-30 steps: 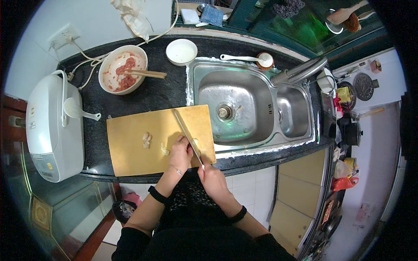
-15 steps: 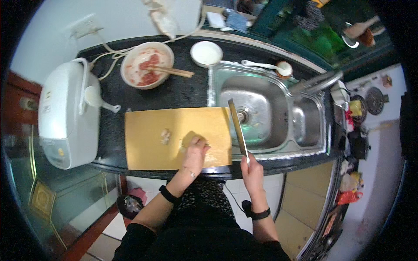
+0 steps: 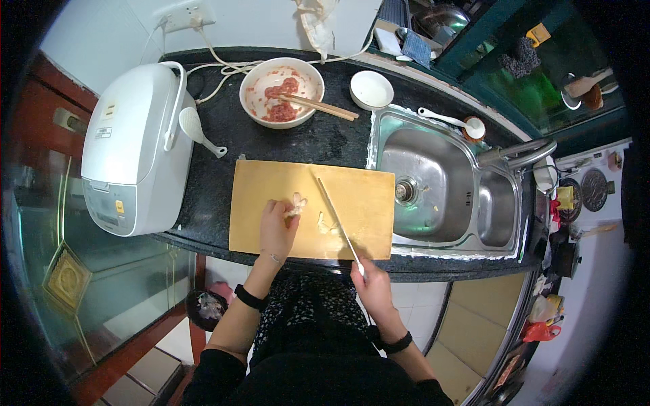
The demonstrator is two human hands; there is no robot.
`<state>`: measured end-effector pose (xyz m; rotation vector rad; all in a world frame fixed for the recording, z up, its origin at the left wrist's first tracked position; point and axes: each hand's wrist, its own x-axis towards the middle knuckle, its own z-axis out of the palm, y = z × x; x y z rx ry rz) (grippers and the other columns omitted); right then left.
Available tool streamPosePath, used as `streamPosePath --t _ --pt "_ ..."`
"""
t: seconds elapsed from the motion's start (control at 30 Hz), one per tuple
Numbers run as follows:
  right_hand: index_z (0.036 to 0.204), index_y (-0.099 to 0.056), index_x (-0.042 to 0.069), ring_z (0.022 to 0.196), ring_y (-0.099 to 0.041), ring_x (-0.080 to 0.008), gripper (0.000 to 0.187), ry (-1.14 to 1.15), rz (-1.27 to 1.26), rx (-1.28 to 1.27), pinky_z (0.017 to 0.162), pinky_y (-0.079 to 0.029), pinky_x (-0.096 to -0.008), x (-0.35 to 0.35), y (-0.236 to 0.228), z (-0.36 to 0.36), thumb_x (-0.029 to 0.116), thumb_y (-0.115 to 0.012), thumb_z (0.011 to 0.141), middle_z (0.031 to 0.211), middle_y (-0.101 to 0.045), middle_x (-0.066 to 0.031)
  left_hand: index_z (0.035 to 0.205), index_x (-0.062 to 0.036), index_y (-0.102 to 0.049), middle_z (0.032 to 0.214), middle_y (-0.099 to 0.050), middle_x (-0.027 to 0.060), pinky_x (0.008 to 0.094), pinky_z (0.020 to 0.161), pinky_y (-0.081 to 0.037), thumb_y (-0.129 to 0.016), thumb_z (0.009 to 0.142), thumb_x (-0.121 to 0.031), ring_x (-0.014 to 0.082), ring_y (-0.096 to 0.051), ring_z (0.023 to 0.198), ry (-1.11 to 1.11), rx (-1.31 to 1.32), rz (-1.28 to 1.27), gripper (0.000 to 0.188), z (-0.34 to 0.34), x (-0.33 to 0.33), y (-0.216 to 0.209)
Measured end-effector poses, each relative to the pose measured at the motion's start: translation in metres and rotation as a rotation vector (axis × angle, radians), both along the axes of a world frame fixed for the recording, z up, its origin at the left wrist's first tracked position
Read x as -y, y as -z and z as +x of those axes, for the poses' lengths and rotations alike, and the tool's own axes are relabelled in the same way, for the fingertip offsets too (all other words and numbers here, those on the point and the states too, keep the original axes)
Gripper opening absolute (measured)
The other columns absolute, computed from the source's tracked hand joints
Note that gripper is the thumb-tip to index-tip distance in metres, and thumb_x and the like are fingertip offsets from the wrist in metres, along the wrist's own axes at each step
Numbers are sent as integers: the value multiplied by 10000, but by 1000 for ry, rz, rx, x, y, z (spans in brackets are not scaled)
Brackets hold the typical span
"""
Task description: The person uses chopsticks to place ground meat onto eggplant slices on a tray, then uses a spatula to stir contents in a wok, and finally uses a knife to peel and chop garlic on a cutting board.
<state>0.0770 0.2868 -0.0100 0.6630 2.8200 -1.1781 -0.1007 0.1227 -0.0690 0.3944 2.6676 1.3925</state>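
On a yellow cutting board (image 3: 264, 233) lies a small group of pale pieces that look like garlic cloves (image 3: 298, 202). My left hand (image 3: 276, 227) is at their left side, fingers bent and thumb against the nearest pieces; its fingertips are partly hidden. A kitchen knife (image 3: 334, 211) slants across the right half of the board, seen nearly edge-on, tip pointing away from me. My right hand (image 3: 374, 287) is wrapped round its handle at the board's front edge. Beside the blade's left side lie a few thin cut bits (image 3: 321, 222).
Behind the board stands a white bowl (image 3: 249, 108) of minced meat with chopsticks (image 3: 325, 108) across its rim. A small white bowl (image 3: 372, 91) is farther right. A rice cooker (image 3: 132, 152) stands left; a steel sink (image 3: 433, 220) adjoins the board's right side.
My left hand has gone left across the board to the garlic cloves. The knife has come from over the sink edge onto the board. The whole view has shifted.
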Motion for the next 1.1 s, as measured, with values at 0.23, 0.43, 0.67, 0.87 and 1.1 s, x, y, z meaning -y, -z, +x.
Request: streamPosePath --t 0.23,0.43,0.67,0.87,1.1 --pt "1217 -596 72 785 -671 -324 381 99 404 -104 677 -542 -382 -12 0 -15 161 -639 850 980 -672 -166 936 -9 -575 782 -569 25 234 573 -462 -657 783 21 111 -569 668 29 142 218 176 0 10 0" --pt "1208 -607 94 745 -633 -295 442 -3 534 -91 635 -520 -377 -44 25 -28 170 -704 784 910 -650 -127 1014 0 -611 871 -636 37 224 631 -502 -655 850 -50 113 -620 733 77 642 619 177 3 14 -16" --pt "1050 -673 60 869 -551 -280 309 27 357 -311 756 -456 -369 -23 3 -52 124 -737 755 975 -584 -125 1039 32 -608 883 -652 64 234 678 -524 -660 861 -65 123 -638 762 137 804 770 209 18 -2 -27" --pt "914 -666 -4 790 -615 -254 143 91 -198 -262 722 -480 -330 12 -9 -73 88 -684 806 838 -640 -133 1024 25 -618 902 -657 58 244 730 -532 -627 887 -51 120 -635 802 239 678 744 157 35 -20 -26" --pt "904 -652 -9 703 -567 -118 137 253 -462 -186 672 -451 -247 6 10 -68 124 -647 874 818 -651 -49 1057 27 -584 965 -637 92 275 787 -539 -563 935 -82 164 -648 860 248 969 868 165 31 -18 -29"
